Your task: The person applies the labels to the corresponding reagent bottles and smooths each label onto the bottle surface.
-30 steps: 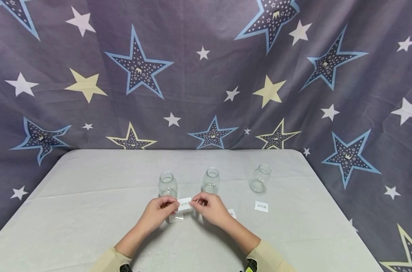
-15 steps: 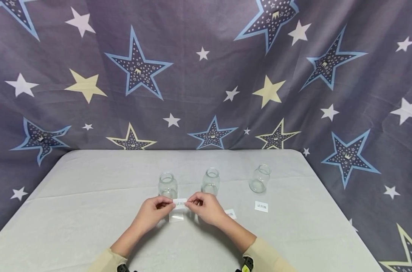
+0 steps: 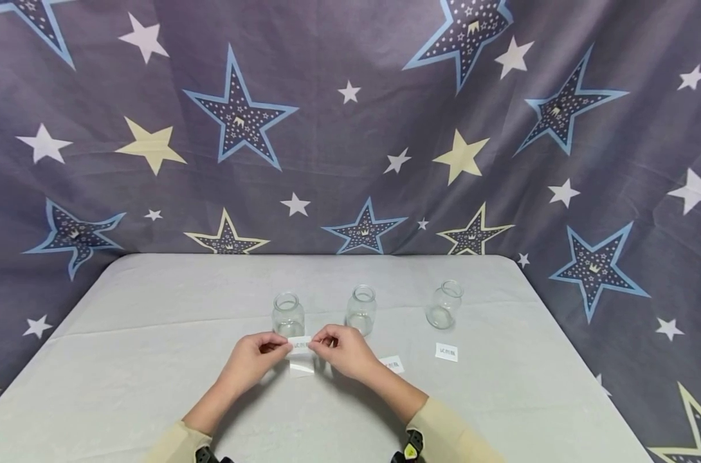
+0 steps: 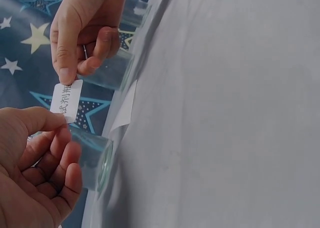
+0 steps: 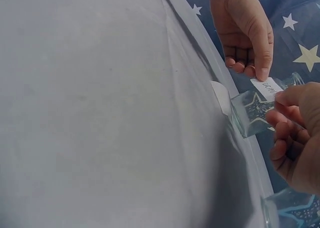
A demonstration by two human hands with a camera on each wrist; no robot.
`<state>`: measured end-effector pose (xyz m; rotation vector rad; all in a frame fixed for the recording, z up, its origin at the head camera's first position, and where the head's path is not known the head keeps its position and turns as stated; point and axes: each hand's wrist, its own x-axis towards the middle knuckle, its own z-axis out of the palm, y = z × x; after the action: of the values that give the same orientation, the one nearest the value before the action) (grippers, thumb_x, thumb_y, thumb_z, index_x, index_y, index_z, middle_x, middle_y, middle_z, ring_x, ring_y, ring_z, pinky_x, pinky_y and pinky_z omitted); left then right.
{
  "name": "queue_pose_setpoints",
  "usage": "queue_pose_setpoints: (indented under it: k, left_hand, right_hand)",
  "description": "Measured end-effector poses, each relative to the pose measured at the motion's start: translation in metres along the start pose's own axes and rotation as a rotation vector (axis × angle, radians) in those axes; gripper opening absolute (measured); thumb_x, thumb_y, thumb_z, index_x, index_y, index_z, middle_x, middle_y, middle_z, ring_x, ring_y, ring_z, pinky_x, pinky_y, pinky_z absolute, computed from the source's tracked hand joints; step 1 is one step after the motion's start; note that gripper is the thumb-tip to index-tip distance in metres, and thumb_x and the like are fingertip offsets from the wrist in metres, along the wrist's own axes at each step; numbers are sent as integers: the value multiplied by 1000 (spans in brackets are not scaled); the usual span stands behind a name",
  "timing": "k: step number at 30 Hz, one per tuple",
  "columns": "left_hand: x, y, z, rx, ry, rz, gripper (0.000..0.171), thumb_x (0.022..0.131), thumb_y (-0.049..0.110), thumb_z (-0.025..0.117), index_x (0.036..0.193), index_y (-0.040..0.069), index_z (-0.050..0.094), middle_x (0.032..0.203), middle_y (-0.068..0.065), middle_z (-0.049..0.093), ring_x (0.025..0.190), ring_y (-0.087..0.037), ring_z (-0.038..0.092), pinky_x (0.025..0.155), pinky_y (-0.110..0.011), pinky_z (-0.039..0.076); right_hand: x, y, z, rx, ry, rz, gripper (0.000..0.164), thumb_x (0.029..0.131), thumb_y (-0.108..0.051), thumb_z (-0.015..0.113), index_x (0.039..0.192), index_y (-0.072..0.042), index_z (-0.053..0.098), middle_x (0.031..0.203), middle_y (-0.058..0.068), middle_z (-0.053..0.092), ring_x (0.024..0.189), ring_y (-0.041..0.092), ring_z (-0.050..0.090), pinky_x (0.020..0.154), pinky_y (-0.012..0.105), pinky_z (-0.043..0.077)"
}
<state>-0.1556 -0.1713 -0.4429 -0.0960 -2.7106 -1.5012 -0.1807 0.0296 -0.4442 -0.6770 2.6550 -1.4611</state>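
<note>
A small white sticker label (image 3: pixel 300 345) with printed characters is stretched between both hands, just in front of the left glass jar (image 3: pixel 288 314). My left hand (image 3: pixel 253 361) pinches its left end between thumb and forefinger. The opposite end is pinched by my right hand (image 3: pixel 343 352). In the left wrist view the print on the label (image 4: pixel 69 101) faces the camera, and the label appears flat. Whether it touches the jar cannot be told. Below it on the table lies a glossy pale backing sheet (image 3: pixel 301 368), its upper part covered by the label.
A second glass jar (image 3: pixel 361 310) stands in the middle and a third jar (image 3: pixel 445 305) to the right. One printed label (image 3: pixel 392 364) lies by my right forearm, another label (image 3: pixel 446 352) before the third jar. A starry curtain (image 3: pixel 327 128) hangs behind the table (image 3: pixel 171 302).
Both hands have shifted left with the label, bringing it in front of the left jar. More of the label beside my right forearm shows. The jars have stayed in place.
</note>
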Motion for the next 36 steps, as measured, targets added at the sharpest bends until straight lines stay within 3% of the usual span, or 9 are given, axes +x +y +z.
queue_pose_setpoints:
  k: [36]
  left_hand:
    - [13,-16,-9,54,66,-6,14,79,17,74,84,5,70,77,-4,68,65,-4,55,60,-19,45]
  right_hand:
    - [20,3,21,-110,79,-81,11,85,-22,68,82,-11,69,61,-1,60,51,-4,40,48,13,35]
